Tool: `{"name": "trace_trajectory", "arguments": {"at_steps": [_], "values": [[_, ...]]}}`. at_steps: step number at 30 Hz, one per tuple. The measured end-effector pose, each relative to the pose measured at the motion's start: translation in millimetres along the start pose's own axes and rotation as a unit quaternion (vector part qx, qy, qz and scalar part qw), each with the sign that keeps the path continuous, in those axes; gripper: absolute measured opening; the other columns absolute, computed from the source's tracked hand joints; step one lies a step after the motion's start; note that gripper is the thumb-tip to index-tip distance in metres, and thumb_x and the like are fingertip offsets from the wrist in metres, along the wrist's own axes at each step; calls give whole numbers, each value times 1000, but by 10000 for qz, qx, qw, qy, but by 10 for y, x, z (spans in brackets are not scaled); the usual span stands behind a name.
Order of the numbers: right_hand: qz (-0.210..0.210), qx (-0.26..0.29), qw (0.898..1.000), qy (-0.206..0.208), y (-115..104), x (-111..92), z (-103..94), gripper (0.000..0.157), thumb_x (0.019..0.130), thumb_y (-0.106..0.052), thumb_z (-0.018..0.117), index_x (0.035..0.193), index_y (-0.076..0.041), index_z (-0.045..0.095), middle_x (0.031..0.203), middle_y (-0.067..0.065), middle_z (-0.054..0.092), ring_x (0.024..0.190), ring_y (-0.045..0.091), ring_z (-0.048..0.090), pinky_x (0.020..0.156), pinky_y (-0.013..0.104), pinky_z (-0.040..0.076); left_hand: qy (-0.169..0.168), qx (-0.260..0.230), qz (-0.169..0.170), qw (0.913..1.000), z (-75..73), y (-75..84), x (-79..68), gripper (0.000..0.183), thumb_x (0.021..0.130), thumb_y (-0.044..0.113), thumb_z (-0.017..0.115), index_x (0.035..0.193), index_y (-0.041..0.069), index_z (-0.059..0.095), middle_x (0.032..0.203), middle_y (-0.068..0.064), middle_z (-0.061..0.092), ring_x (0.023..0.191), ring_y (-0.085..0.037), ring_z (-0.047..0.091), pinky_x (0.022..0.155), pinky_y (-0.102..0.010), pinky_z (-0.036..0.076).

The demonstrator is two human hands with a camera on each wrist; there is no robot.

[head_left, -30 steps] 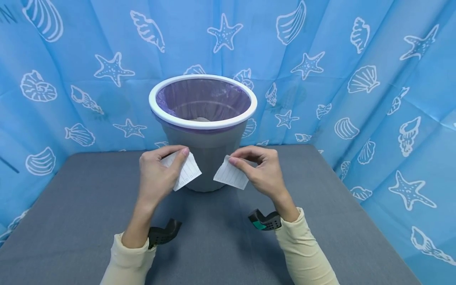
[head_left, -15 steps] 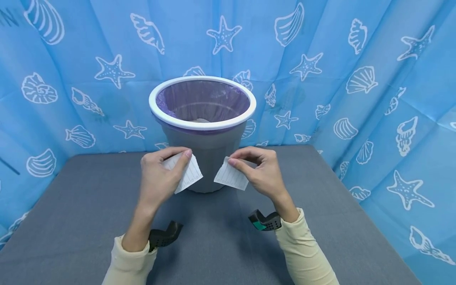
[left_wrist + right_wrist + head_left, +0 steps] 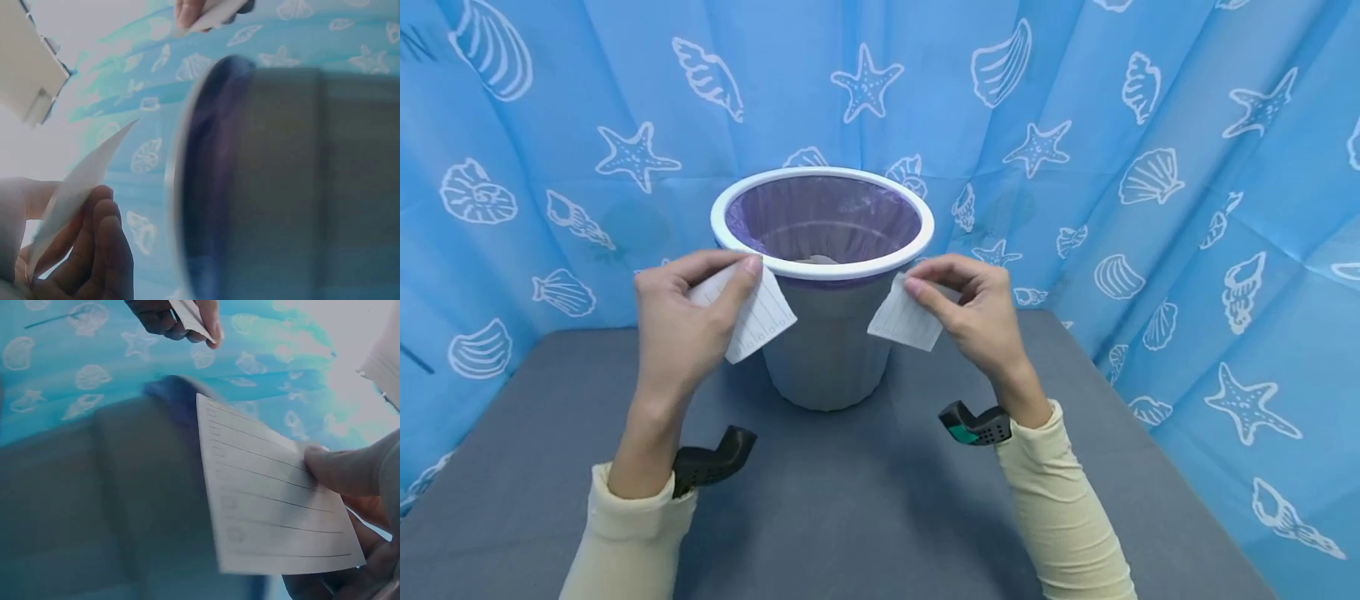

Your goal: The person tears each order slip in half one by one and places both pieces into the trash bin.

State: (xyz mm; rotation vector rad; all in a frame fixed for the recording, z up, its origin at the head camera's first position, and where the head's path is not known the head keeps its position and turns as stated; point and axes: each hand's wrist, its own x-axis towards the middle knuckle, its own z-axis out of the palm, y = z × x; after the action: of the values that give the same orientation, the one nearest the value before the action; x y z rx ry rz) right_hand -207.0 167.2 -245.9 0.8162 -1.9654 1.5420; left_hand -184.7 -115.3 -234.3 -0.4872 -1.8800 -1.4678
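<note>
My left hand pinches a torn piece of white lined paper between thumb and fingers, just left of the trash bin's front. A second piece of lined paper, with one ragged edge, is pinched in my right hand at the bin's right. Both pieces are in the air at about the height of the bin's upper wall. The grey trash bin has a white rim and a purple liner. In the right wrist view, ruled lines and small printed marks show on the right piece.
Inside the bin lies something pale, mostly hidden by the rim. The bin stands on a grey cloth-covered table. A blue curtain with shells and starfish hangs behind and to the right. Each wrist carries a black camera mount.
Both hands have lifted toward the bin's rim and spread apart, the left going left and the right going right. Each still holds its paper piece. The head view has shifted slightly.
</note>
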Motion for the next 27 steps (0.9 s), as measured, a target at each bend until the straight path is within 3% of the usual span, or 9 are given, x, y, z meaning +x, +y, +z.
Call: {"name": "trace_trajectory", "arguments": {"at_steps": [3, 5, 9, 13, 19, 27], "values": [[91, 156, 9996, 228, -111, 344, -95, 9, 89, 9, 71, 98, 10, 72, 91, 7, 73, 82, 20, 69, 71, 29, 56, 55, 41, 110, 9999, -10, 131, 323, 18, 94, 13, 73, 101, -2, 79, 91, -11, 74, 71, -16, 67, 61, -20, 53], [254, 347, 9986, 312, -169, 599, -143, 8, 89, 9, 71, 97, 7, 72, 89, 6, 72, 83, 21, 68, 73, 28, 55, -53, 128, -4, 9999, -2, 206, 547, 20, 94, 14, 72, 104, -2, 79, 94, -11, 74, 77, -16, 67, 67, -21, 53], [780, 515, 9952, 281, -229, 1081, -175, 8, 88, 7, 74, 93, 1, 73, 88, 9, 72, 82, 21, 66, 75, 28, 54, -526, 330, -668, 9958, 29, 303, 962, 24, 96, 17, 71, 113, 0, 76, 105, -11, 73, 91, -18, 67, 80, -25, 54], [1323, 65, 9912, -72, -212, 1448, -129, 7, 89, 0, 76, 94, -1, 72, 92, 8, 72, 86, 20, 66, 79, 30, 52, -973, 599, -1260, 9854, 93, 318, 1284, 30, 99, 20, 67, 122, 2, 72, 121, -12, 69, 107, -21, 64, 94, -32, 52], [1858, -587, 9798, -459, -123, 1770, -8, 8, 92, -8, 75, 98, -4, 71, 98, 4, 68, 92, 18, 63, 83, 31, 48, -1413, 1294, -1702, 9666, 257, 295, 1593, 36, 101, 26, 62, 130, 6, 68, 135, -10, 59, 119, -21, 56, 99, -32, 48], [2102, -865, 9718, -627, -45, 1917, 134, 8, 93, -5, 74, 100, -3, 71, 100, 5, 67, 94, 18, 61, 84, 31, 49, -1749, 1928, -1968, 9452, 436, 257, 1810, 37, 102, 26, 60, 133, 8, 67, 142, -9, 54, 122, -22, 55, 99, -31, 49]]}}
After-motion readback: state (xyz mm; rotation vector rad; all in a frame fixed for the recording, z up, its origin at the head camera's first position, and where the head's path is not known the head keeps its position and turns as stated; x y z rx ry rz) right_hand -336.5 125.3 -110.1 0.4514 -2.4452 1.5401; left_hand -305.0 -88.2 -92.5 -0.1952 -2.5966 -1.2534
